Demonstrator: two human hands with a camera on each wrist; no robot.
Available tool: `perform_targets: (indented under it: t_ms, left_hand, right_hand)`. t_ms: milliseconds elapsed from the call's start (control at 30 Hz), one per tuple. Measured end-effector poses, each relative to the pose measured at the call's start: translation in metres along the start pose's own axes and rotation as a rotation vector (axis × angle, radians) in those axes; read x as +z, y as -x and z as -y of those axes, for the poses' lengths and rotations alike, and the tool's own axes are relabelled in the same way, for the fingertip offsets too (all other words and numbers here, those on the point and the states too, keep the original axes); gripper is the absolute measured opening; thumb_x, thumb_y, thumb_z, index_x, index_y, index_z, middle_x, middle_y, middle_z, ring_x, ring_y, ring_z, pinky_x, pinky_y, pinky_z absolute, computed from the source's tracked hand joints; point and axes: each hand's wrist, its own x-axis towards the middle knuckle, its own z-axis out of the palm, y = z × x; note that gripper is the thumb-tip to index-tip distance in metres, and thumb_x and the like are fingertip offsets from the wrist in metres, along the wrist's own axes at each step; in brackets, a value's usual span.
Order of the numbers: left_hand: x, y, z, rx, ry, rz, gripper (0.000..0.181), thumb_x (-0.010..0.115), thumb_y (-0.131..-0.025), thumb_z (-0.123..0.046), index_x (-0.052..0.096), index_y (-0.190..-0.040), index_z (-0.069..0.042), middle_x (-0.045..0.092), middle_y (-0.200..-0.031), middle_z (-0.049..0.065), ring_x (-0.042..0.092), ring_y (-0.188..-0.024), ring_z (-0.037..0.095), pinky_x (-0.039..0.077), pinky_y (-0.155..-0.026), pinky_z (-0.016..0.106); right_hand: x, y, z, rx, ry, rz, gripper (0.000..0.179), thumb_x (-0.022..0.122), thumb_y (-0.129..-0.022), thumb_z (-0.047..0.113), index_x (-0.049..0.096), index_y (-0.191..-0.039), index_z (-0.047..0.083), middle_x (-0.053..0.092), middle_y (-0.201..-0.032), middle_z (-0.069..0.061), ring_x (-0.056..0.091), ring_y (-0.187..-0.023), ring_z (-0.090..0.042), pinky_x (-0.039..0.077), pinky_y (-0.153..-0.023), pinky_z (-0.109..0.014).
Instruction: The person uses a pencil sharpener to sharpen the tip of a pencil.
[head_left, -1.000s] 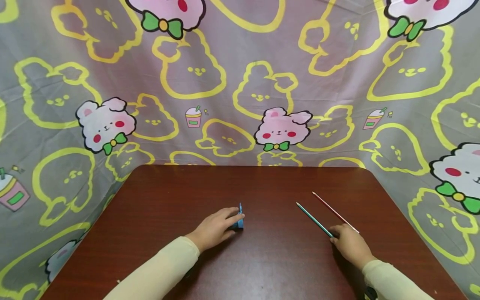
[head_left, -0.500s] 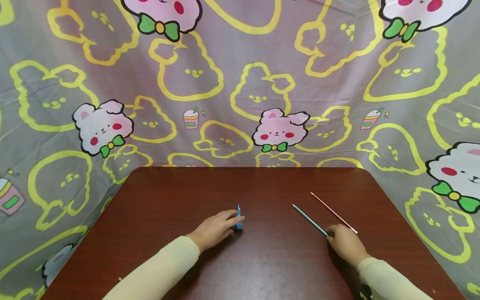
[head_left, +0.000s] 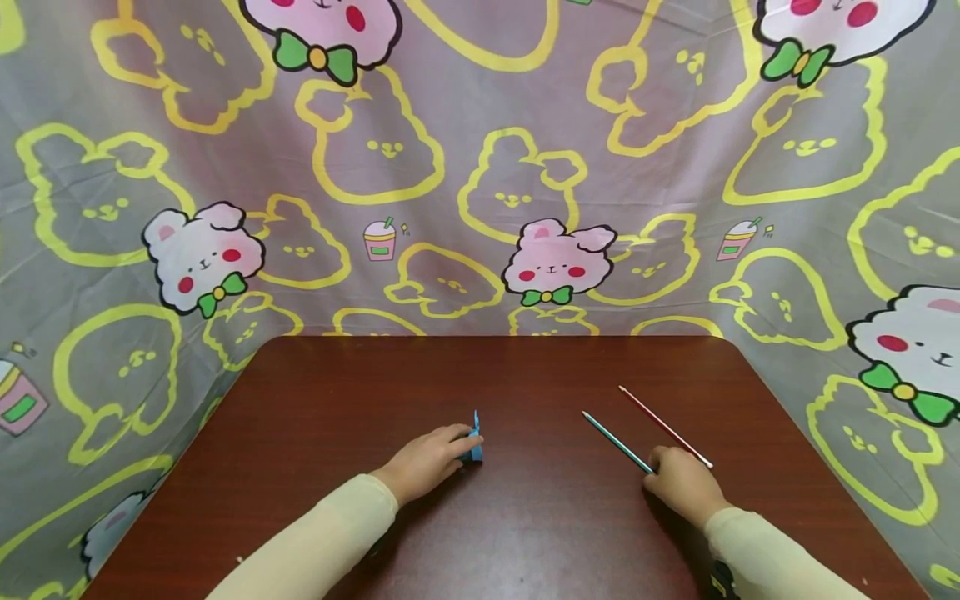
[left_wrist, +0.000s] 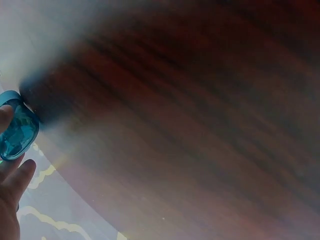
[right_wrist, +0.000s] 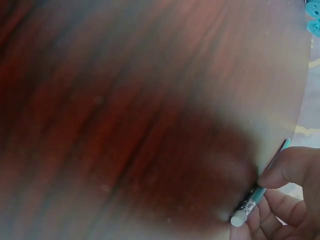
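My left hand [head_left: 423,462] holds a small blue pencil sharpener [head_left: 476,451] on the table, left of the middle. In the left wrist view the sharpener's see-through teal body [left_wrist: 24,131] shows between thumb and fingers. Its teal front [right_wrist: 315,19], with small holes, peeks in at the top right of the right wrist view. A teal pencil [head_left: 615,440] is pinched near its eraser end by my right hand [head_left: 686,483], its point slanting away toward the back left. The white eraser [right_wrist: 239,218] sticks out past my fingertips. Beyond it lies a red pencil [head_left: 663,424], untouched.
The brown wooden table [head_left: 525,533] has rounded far corners. A grey curtain [head_left: 442,167] with yellow outlines and cartoon rabbits hangs behind it and along both sides.
The right hand has slid slightly left with the teal pencil. The left hand and sharpener stay put on the table. The whole head view has shifted a little.
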Motion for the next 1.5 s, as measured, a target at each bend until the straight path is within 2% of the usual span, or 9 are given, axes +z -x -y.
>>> perform_targets:
  t_ms: [267,700,1000,1200,1500]
  left_hand:
    - [0.0023,-0.001,0.0013,0.0,0.005,0.002,0.05,0.074,-0.085,-0.009,0.058,-0.132,-0.012,0.056,-0.129,0.012,0.058,-0.114,0.026,0.053,-0.086,0.035]
    - [0.0057,-0.0052,-0.0012,-0.028,0.085,-0.003,0.05,0.071,-0.083,0.002,0.059,-0.131,-0.009,0.053,-0.124,0.011,0.053,-0.115,0.026,0.051,-0.09,0.036]
    - [0.0066,-0.0045,-0.0017,-0.04,0.127,-0.057,0.05,0.067,-0.083,0.006,0.06,-0.13,-0.01,0.051,-0.123,0.01,0.05,-0.112,0.025,0.052,-0.086,0.033]
    - [0.0049,-0.0033,-0.0006,-0.078,0.138,-0.111,0.05,0.066,-0.084,0.007,0.06,-0.13,-0.011,0.051,-0.122,0.01,0.05,-0.113,0.025,0.052,-0.087,0.034]
    - [0.0001,-0.0029,0.0009,-0.129,0.168,-0.194,0.049,0.067,-0.083,0.008,0.061,-0.128,-0.01,0.052,-0.121,0.008,0.05,-0.112,0.025,0.052,-0.086,0.034]
  right_hand:
    - [0.0001,-0.0012,0.0022,0.017,0.006,0.011,0.011,0.066,-0.071,0.011,0.055,-0.072,0.009,0.05,-0.062,0.0,0.045,-0.058,-0.017,0.039,-0.052,-0.036]
    - [0.0002,-0.001,-0.0002,0.037,0.007,0.002,0.01,0.067,-0.072,0.013,0.057,-0.075,0.009,0.053,-0.064,0.001,0.048,-0.059,-0.017,0.041,-0.053,-0.038]
    - [-0.0022,-0.0004,-0.0006,0.026,-0.006,-0.028,0.012,0.065,-0.075,0.01,0.065,-0.086,0.006,0.064,-0.077,-0.004,0.055,-0.067,-0.018,0.047,-0.059,-0.043]
    - [-0.0034,0.0013,0.0005,-0.015,-0.016,-0.071,0.013,0.064,-0.082,0.007,0.069,-0.093,0.004,0.068,-0.09,-0.013,0.065,-0.081,-0.029,0.051,-0.068,-0.05]
    - [-0.0052,0.0016,0.0004,-0.033,-0.02,-0.069,0.013,0.066,-0.082,0.005,0.07,-0.094,0.0,0.07,-0.091,-0.015,0.066,-0.085,-0.035,0.05,-0.072,-0.052]
